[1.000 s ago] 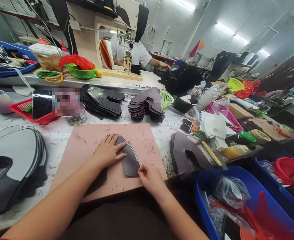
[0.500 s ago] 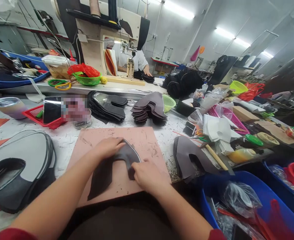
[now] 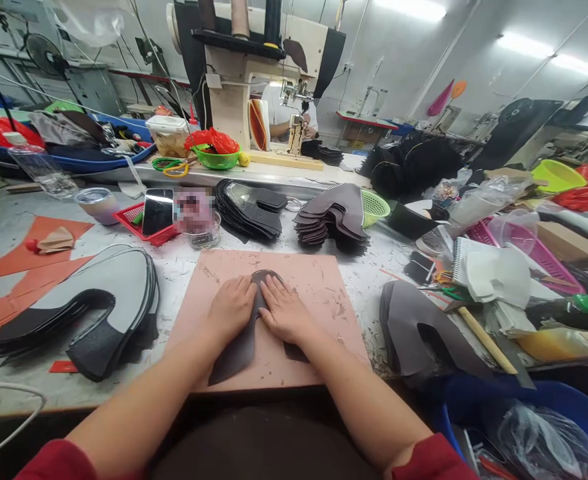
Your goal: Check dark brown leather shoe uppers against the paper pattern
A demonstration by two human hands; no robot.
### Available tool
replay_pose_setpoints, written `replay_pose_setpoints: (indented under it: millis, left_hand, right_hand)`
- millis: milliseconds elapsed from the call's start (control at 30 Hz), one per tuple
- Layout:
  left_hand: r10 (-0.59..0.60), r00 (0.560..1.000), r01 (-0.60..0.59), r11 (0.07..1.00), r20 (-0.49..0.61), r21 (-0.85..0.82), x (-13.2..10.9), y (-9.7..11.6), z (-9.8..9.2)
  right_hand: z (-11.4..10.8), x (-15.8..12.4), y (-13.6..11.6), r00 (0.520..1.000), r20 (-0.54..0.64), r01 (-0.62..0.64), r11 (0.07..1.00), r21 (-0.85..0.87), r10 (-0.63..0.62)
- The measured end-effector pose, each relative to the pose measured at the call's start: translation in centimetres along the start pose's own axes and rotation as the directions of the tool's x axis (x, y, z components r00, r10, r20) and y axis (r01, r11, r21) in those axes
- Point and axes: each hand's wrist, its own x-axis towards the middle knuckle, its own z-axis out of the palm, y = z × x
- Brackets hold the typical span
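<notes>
A dark, curved shoe-upper piece (image 3: 237, 359) lies on the pink board (image 3: 319, 287), its arched end pointing away from me. My left hand (image 3: 231, 308) rests flat on the left of the arch, with fingers stretched forward. On the right of it, my right hand (image 3: 285, 310) presses down with straight fingers, its fingertips close to the left ones. Both hands are open and cover much of the piece; one leg of it shows beneath each forearm side.
Stacks of cut pieces stand left (image 3: 129, 293), behind the board (image 3: 331, 210) and right (image 3: 414, 327). A wooden-handled hammer (image 3: 487, 340) lies by the right stack. A red basket (image 3: 161, 235) sits back left, and a sewing machine (image 3: 229, 87) stands beyond, with a person behind it.
My right hand has moved from the piece's right leg up onto its arch and flattened. My left hand now lies beside it. The view has swung left.
</notes>
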Motion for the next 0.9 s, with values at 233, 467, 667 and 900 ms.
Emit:
replay_pose_setpoints:
  millis: [233,467,667,900]
  left_hand:
    - [0.069,0.996,-0.072,0.996,0.053,0.049,-6.8,2.0,0.5]
    - [-0.014,0.993,0.017,1.0,0.116,-0.025,-4.4,2.7,-2.0]
    - [0.005,0.997,0.004,0.993,0.081,-0.118,2.3,2.5,-0.6]
    - [-0.08,0.987,0.1,0.986,0.14,-0.137,2.9,1.7,1.6]
  right_hand:
    - [-0.5,0.0,-0.2,1.0,-0.015,0.02,1.0,-0.009,-0.02]
    - [0.6,-5.0,-0.7,0.973,-0.228,0.025,0.996,-0.084,-0.044]
    - [1.7,-6.1,-0.6,0.992,-0.124,-0.011,0.998,-0.062,0.003]
    - [1.3,-8.9,-1.0,0.997,0.012,0.081,0.996,0.042,-0.081]
